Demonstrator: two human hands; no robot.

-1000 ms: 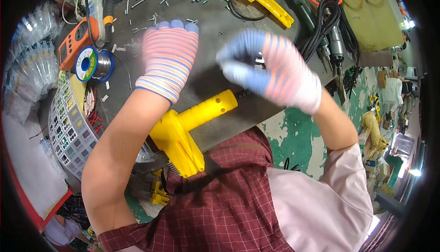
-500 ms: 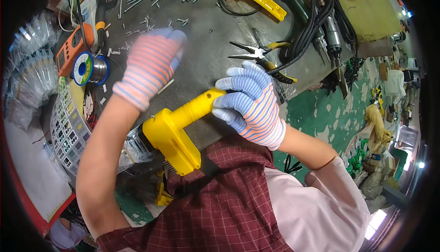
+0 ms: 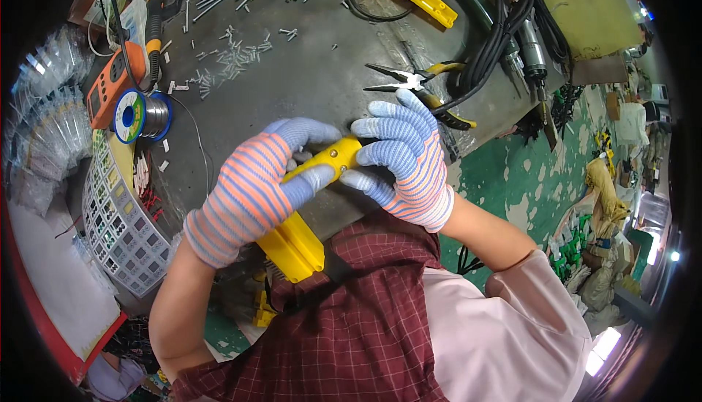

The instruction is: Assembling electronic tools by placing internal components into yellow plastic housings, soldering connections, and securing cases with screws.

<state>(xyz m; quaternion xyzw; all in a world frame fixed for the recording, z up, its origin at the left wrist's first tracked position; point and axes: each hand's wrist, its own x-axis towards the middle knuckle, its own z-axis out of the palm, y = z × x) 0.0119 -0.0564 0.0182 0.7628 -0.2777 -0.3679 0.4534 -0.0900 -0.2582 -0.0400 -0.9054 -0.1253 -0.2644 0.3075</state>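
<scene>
At centre frame, I grip the yellow tool housing (image 3: 322,164) with gloved left hand (image 3: 252,193) and right hand (image 3: 402,160), apparently mid-assembly; aligning its end seems next.

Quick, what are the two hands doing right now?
Left hand: closed around the yellow tool, gripping its middle.
Right hand: closed on the yellow tool's end, fingers curled over it.
</scene>
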